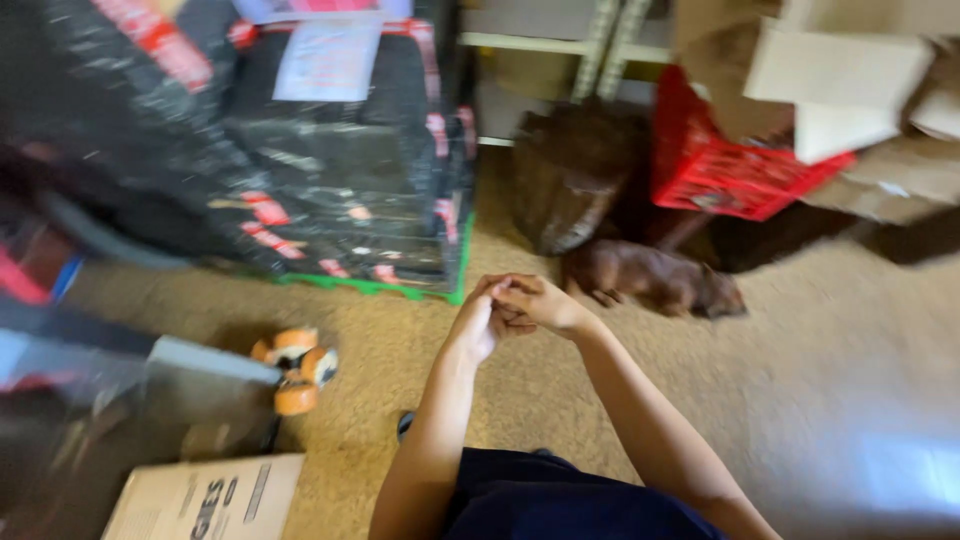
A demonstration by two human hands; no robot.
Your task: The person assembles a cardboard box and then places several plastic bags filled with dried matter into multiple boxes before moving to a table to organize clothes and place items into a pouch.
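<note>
My left hand (478, 322) and my right hand (535, 300) meet in front of me above the tan floor, fingers curled together and touching each other. I see nothing held in either hand. Both forearms reach forward from my dark blue clothing. The frame is blurred by motion.
A tall stack wrapped in black plastic (340, 160) stands on a green pallet ahead left. A small brown dog (655, 280) lies by a dark sack (570, 180). A red crate (730, 160) and cardboard boxes (850, 80) sit at right. Orange-wheeled caster (297, 368) and a cardboard box (205, 498) are lower left.
</note>
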